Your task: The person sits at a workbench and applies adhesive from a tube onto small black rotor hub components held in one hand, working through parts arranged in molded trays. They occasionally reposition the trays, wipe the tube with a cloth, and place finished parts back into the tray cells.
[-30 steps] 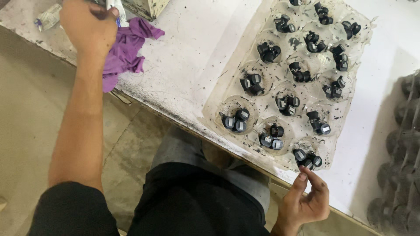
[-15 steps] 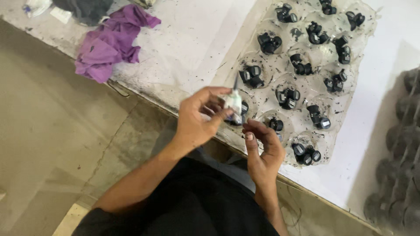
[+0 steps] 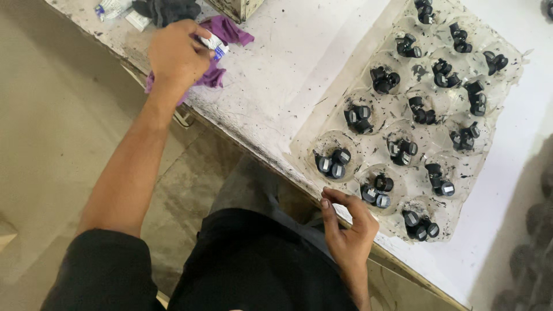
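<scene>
My left hand (image 3: 175,55) reaches out to the far left over a purple cloth (image 3: 222,52) and grips a small white tube with a blue mark (image 3: 212,44). My right hand (image 3: 348,224) hovers at the table's near edge, fingertips pinched together; whether something tiny sits between them I cannot tell. Just beyond it lies a clear plastic tray (image 3: 345,101) with round pockets, each holding a few small black parts (image 3: 331,163). The nearest pockets are right at my right fingertips.
The white table (image 3: 276,69) is smeared with black grime near its front edge. A dark cloth (image 3: 167,8), a crumpled white wrapper (image 3: 112,8) and a box corner (image 3: 239,7) sit at the far left. Dark round shapes (image 3: 527,253) stack at the right. Concrete floor below.
Half a second ago both hands met over the tray's near pockets with the tube. Now my left hand has carried the tube out to the purple cloth; my right hand dropped to the table edge.
</scene>
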`<state>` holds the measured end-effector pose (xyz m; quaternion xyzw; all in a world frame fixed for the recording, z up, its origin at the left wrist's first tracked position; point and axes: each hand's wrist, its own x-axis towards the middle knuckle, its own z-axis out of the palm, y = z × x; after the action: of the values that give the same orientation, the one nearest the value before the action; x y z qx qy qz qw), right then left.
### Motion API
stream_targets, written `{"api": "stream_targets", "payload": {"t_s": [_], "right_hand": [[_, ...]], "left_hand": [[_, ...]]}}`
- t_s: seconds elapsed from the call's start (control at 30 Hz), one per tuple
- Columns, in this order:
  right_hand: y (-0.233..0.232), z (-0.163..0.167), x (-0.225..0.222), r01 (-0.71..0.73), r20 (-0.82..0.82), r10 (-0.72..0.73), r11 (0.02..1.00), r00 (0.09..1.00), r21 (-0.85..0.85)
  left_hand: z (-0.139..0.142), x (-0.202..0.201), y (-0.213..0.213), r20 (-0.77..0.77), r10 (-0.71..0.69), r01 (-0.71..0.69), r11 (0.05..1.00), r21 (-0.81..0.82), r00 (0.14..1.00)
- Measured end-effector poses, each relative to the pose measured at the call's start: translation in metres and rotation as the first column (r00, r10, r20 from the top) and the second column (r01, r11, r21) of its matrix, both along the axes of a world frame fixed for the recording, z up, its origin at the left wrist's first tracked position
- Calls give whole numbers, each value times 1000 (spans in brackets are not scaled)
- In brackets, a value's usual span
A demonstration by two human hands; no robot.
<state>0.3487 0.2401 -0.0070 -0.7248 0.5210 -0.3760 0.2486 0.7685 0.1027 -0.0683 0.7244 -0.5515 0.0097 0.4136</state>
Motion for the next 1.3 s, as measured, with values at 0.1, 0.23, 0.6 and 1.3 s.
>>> {"api": "stream_targets", "payload": {"t_s": [0.1,0.23,0.6,1.3], "right_hand": [[3,2,1,21,-4,-21,999,1000,32],[4,1,2,2,-24,-2,1000,1000,0],[3,0,15,-106,-2,106,993,994,-43],[4,12,6,-73,-6,73,984,997,-163]], "left_hand": [[-1,17,0,43,121,-110,975,-193,992],[2,49,-8,138,214,-187,965,-186,967],[-13,8,-37,131,170,-164,985,-52,977],[9,-57,-25,-195,40,-61,993,-102,980]]}}
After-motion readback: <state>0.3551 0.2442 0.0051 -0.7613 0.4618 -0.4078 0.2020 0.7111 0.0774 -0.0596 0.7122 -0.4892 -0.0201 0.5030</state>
